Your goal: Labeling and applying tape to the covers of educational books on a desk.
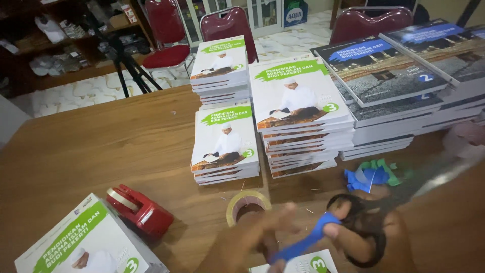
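At bottom centre: right hand (361, 237) closed through black scissors' (376, 222) handle loops, thumb and fingers in the rings. Blades blurred, running up and right from the grip toward the far-right table edge; long axis diagonal. Left hand (252, 237), just left of the grip, motion-blurred, pinching one blue strip (305, 242) that slants from lower left up to the scissor handles. Behind the left hand: one tape roll (247, 205), flat on the wooden table (101, 146). Further left of the grip: one red tape dispenser (141, 210), then one book (86, 242) at the near-left corner. One more book cover (308, 263) right under the grip. Beyond the grip: three stacks of white-and-green books (298, 96), two stacks of dark-covered books (384, 71). One blue-green scrap pile (374, 174) just above the grip. Open tabletop wide on the far left. Three red chairs (227, 25) past the far table edge.
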